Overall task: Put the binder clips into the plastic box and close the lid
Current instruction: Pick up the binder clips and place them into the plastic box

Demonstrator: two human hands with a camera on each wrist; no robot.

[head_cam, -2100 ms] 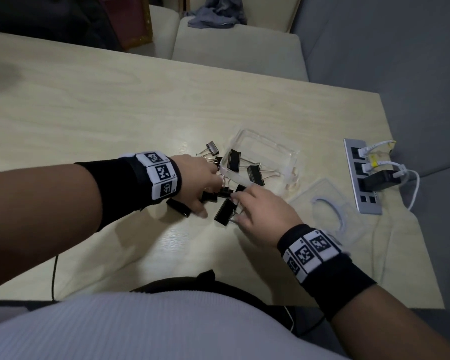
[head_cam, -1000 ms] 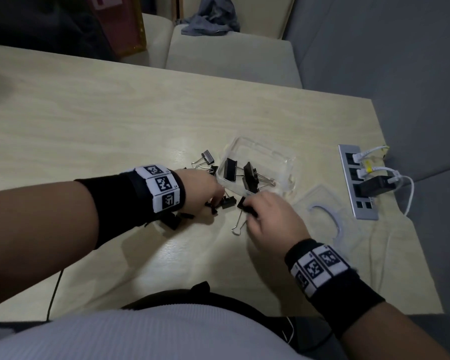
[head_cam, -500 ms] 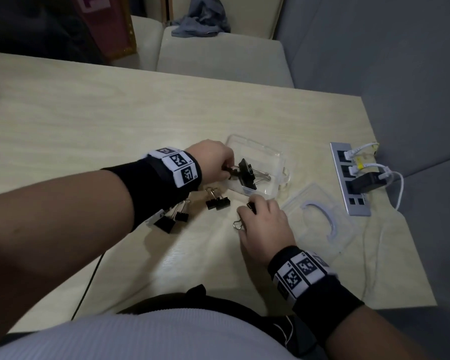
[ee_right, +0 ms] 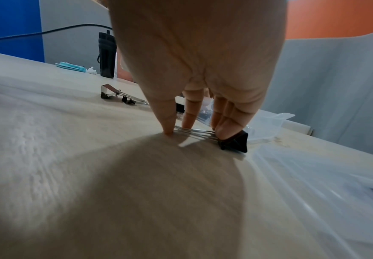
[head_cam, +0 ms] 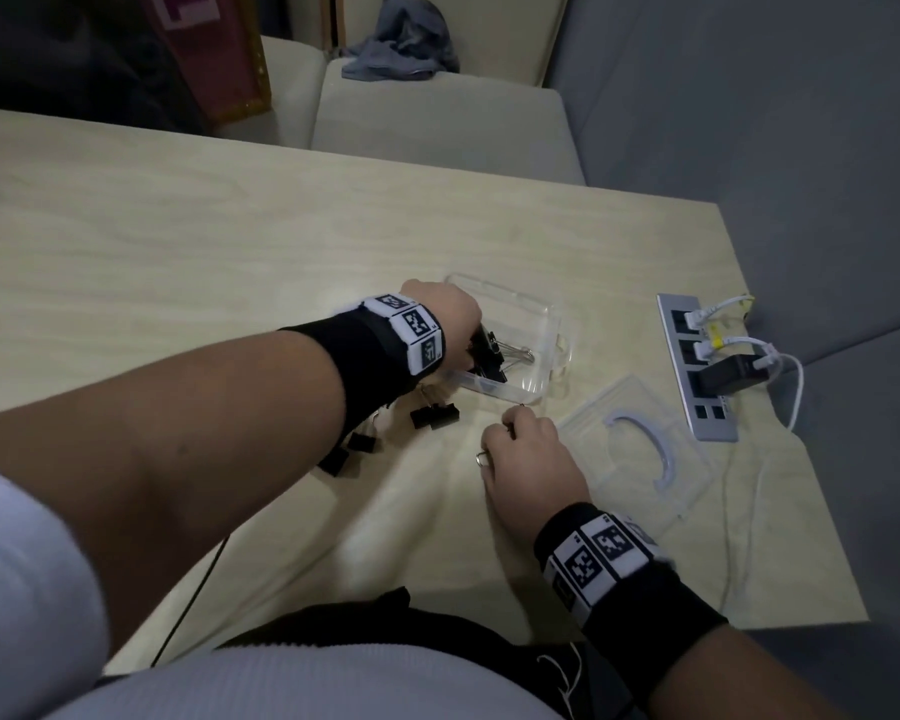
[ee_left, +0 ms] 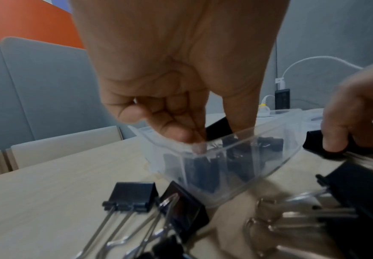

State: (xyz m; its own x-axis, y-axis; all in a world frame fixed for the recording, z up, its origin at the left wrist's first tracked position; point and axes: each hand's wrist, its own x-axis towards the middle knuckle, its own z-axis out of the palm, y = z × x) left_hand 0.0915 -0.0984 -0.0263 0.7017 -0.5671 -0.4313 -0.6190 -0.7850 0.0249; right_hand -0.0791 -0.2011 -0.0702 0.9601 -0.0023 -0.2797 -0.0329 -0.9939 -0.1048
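Note:
The clear plastic box (head_cam: 553,311) sits open on the table, with several black binder clips (head_cam: 494,350) inside. My left hand (head_cam: 468,340) reaches into its near-left corner, and in the left wrist view the left hand (ee_left: 198,140) pinches a black clip (ee_left: 218,128) just inside the box (ee_left: 236,163). My right hand (head_cam: 510,433) rests on the table in front of the box. Its thumb and fingers grip a binder clip (ee_right: 234,142) by its wire handles and black body. Loose clips (head_cam: 435,415) lie under my left forearm. The clear lid (head_cam: 640,449) lies flat to the right.
A grey power strip (head_cam: 697,366) with plugs and white cables lies near the table's right edge. A thin black cable (head_cam: 193,600) hangs over the front edge. Cushioned seats stand beyond the far edge. A loose clip (ee_right: 112,92) lies farther out.
My left hand has left the loose pile and moved right into the box with a clip. My right hand has stayed low on the table, holding its clip.

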